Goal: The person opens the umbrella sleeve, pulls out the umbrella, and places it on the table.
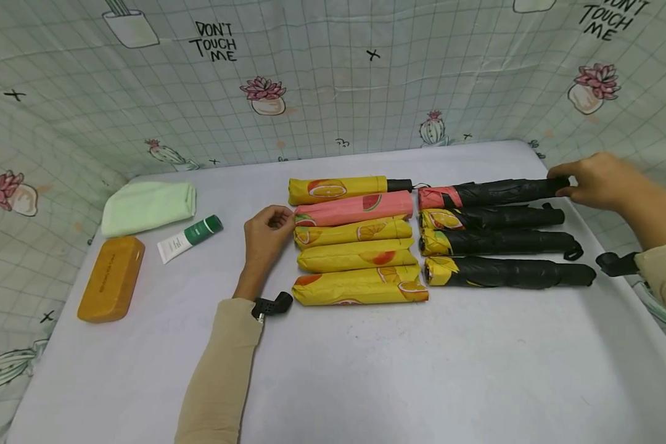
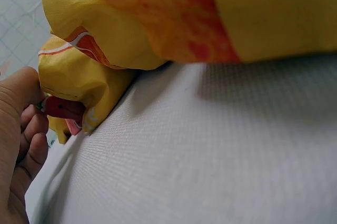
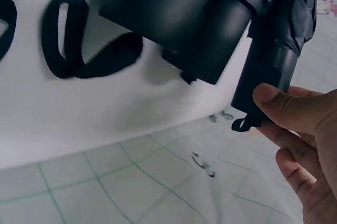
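Observation:
A row of fruit-print umbrella sleeves lies on the white table: a pink watermelon sleeve (image 1: 361, 208) and several yellow citrus ones (image 1: 361, 287). My left hand (image 1: 266, 231) pinches the left end of the pink sleeve; its thumb tip shows beside the yellow fabric (image 2: 105, 29) in the left wrist view. To the right lie folded black umbrellas (image 1: 510, 271) with yellow ends. Above them is a folded black-and-pink umbrella (image 1: 499, 192). My right hand (image 1: 605, 182) grips its handle (image 3: 263, 81) between thumb and fingers, at the table's right edge.
Topmost in the left column, a yellow sleeve (image 1: 338, 189) has a black handle (image 1: 399, 185) protruding. At the left are a folded pale green cloth (image 1: 150, 206), a green-and-white tube (image 1: 190, 238) and an orange-brown case (image 1: 111, 279). A printed curtain (image 1: 333, 92) hangs behind the table.

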The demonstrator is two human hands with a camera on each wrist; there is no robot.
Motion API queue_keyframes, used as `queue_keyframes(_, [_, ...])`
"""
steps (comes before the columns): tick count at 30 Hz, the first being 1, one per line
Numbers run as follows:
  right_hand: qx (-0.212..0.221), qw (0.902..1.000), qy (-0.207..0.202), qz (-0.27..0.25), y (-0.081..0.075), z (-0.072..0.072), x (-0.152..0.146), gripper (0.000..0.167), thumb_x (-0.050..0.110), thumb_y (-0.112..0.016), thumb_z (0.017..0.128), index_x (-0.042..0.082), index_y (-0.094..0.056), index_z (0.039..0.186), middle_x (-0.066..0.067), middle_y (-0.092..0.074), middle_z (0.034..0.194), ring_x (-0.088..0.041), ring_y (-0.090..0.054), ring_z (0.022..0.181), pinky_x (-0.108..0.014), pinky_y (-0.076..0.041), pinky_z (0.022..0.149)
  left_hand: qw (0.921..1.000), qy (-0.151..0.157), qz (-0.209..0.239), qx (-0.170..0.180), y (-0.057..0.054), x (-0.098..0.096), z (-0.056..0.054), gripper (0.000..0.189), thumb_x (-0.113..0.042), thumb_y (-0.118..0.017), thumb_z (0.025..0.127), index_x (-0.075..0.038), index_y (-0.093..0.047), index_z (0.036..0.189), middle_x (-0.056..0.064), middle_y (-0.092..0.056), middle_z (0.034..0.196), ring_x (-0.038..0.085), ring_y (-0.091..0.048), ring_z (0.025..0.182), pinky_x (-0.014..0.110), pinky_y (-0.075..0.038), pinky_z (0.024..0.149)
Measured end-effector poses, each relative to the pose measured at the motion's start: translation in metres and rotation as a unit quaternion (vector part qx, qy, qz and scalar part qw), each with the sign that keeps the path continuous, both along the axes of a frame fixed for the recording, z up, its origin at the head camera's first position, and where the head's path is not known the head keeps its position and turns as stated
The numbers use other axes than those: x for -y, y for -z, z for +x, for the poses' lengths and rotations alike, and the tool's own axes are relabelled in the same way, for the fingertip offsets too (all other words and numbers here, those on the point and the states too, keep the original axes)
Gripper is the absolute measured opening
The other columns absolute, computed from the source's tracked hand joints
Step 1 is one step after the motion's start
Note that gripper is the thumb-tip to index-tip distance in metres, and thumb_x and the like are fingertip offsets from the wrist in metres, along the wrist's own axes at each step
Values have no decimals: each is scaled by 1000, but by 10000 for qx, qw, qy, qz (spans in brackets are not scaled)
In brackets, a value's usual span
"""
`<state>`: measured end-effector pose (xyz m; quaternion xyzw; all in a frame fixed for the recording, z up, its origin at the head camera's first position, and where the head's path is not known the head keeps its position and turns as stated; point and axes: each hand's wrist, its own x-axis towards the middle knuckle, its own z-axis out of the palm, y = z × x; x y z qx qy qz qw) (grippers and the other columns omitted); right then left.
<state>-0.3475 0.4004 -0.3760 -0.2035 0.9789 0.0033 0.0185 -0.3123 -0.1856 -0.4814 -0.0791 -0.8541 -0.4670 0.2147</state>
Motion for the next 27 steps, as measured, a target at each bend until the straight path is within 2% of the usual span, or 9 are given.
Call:
queue_keyframes(3, [-24,9999,-105,-38,8,-1,-3,31,2,-76,81,-4,-69,110,-18,-70,82,-25,-55,63,-45,-47,57,10000,-24,7,-1,0,0,1,7,-8,-73,88,-3,-73,93,8,-69,86,17,-60,77,22,-47,70])
queue_keyframes(6, [161,9998,-89,-68,16,-2,-6,30,0,-75,82,-5,-68,111,-18,-70,83,-24,-53,63,-43,-46,57,10000,-13,4,53,0,0,1,7,-9,-73,89,-3,-73,94,8,-69,86,17,-61,77,22,-47,70])
queue_keyframes(10, [373,9992,79,-152,24,-3,-7,32,-1,-74,84,-8,-66,114,-26,-70,92,-34,-62,73,-52,-50,65,10000,-14,-48,82,0,0,1,8,-10,-73,89,-4,-73,94,8,-68,87,17,-61,78,22,-47,71])
queue_keyframes(15, [258,9995,17,-184,30,-3,-7,33,-2,-75,83,-9,-66,113,-29,-69,95,-42,-66,83,-59,-51,73,10000,-8,-87,-24,0,1,-1,7,-9,-73,89,-3,-73,93,8,-69,87,18,-61,78,22,-47,70])
queue_keyframes(19, [182,9996,-115,-175,31,-3,-7,32,-2,-76,82,-9,-67,112,-29,-69,96,-44,-66,84,-60,-51,75,10000,16,-21,-64,-1,1,-2,8,-9,-74,89,-3,-72,93,8,-68,87,18,-61,77,22,-46,70])
queue_keyframes(24, [388,9991,-27,-167,26,-1,-4,32,0,-74,84,-10,-66,114,-31,-68,100,-47,-66,89,-62,-50,78,9998,67,186,-51,-1,1,-2,12,-15,-74,90,-5,-73,96,6,-68,90,16,-60,79,22,-47,71])
queue_keyframes(27, [433,9984,48,-354,19,0,7,31,1,-69,89,-9,-65,117,-31,-68,99,-38,-64,77,-56,-51,70,9993,16,376,-41,-3,4,-2,14,-18,-73,92,-6,-73,99,4,-67,92,15,-60,82,22,-48,74])
